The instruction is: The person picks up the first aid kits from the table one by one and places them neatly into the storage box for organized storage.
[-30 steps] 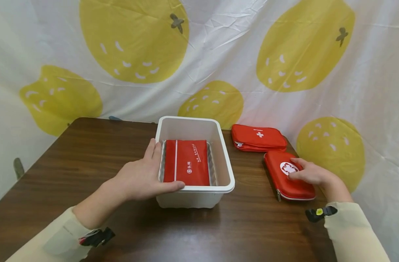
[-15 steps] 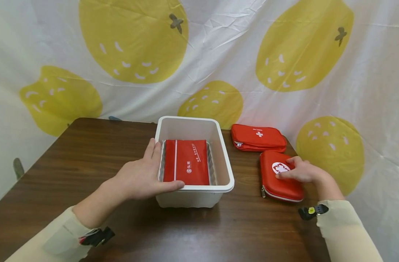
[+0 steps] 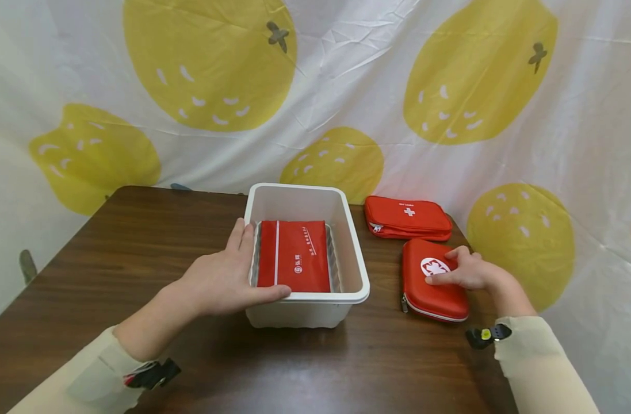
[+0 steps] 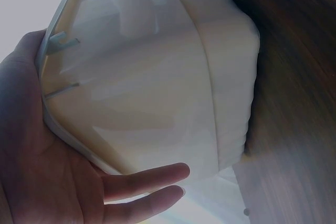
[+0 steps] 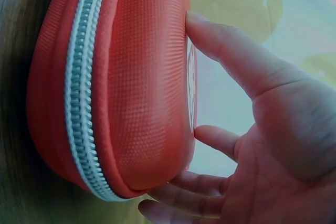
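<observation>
In the head view a white plastic bin [image 3: 307, 313] stands mid-table. A flat red pouch [image 3: 297, 259] with white lettering lies inside it. My left hand [image 3: 219, 284] rests on the bin's near left corner, thumb along the near rim, straight fingers against the outer wall [image 4: 142, 77] in the left wrist view. To the right, a red zippered hard case [image 3: 424, 293] with a round white emblem lies on the table. My right hand [image 3: 465, 271] presses on it from the right. The right wrist view shows thumb and index fingertip on its top, other fingers at its edge.
A soft red first-aid pouch [image 3: 408, 218] with a white cross lies behind the hard case, close to the curtain. The lemon-print curtain [image 3: 331, 92] hangs behind and to the right of the brown table [image 3: 113, 259]. Ridged clear plastic [image 3: 335, 267] shows beneath the pouch in the bin.
My right hand and the red hard case have slid left across the table toward the bin, the case turning slightly. The left hand and the bin have stayed in place.
</observation>
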Motion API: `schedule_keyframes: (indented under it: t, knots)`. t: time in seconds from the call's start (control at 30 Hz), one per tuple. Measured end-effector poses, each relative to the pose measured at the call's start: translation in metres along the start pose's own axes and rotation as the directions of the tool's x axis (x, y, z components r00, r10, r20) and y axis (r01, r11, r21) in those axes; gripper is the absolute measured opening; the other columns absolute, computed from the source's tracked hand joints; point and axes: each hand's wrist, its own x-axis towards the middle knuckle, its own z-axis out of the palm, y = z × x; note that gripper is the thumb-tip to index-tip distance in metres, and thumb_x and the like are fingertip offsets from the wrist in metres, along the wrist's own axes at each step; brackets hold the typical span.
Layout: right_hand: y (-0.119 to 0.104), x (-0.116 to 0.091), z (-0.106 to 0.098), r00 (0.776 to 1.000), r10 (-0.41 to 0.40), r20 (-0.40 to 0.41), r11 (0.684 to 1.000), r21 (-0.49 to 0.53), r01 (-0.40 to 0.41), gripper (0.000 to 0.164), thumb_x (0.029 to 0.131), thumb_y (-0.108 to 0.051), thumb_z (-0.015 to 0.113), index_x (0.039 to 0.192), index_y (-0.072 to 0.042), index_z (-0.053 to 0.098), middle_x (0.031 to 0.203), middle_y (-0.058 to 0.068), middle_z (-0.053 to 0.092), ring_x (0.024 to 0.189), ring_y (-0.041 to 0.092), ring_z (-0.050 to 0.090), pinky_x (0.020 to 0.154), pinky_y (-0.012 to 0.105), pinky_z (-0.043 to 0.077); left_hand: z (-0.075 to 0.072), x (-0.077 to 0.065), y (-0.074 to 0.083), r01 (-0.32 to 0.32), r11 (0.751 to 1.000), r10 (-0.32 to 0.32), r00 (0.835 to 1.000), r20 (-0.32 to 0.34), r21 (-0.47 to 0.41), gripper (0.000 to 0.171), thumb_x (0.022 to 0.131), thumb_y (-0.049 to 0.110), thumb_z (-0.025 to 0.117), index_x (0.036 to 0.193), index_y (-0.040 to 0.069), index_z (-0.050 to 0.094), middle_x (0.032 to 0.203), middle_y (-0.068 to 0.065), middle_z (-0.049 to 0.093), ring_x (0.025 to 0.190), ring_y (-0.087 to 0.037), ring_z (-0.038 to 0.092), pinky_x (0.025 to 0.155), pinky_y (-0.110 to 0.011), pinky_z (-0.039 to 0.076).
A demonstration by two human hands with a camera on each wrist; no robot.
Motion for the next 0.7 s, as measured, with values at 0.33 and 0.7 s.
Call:
schedule_keyframes:
  t: [0.33,0.7]
  knots:
    - [-0.012,-0.003,0.005,0.998,-0.053,0.025,0.998,0.037,0.052,0.100,0.081,-0.060,0.077,0.148,-0.002,0.032,0.133,0.030,0.036,0.122,0.044,0.038,0.088,0.043,0.046,0.000,-0.001,0.001,0.002,1.000,-0.002,1.000,0.008,-0.001,0.136,0.072,0.091,0.055,0.163,0.004,0.006,0.170,-0.019,0.006,0.084,-0.024,0.067,0.061,-0.037,0.053]
    - [-0.019,-0.002,0.010,0.997,-0.060,0.042,0.997,0.057,0.057,0.101,0.080,-0.060,0.078,0.151,-0.005,0.030,0.137,0.030,0.031,0.124,0.046,0.035,0.090,0.048,0.046,-0.001,-0.001,0.001,0.000,1.000,0.000,1.000,0.010,-0.001,0.135,0.072,0.090,0.056,0.163,0.004,0.005,0.170,-0.020,0.005,0.087,-0.025,0.068,0.062,-0.037,0.053]
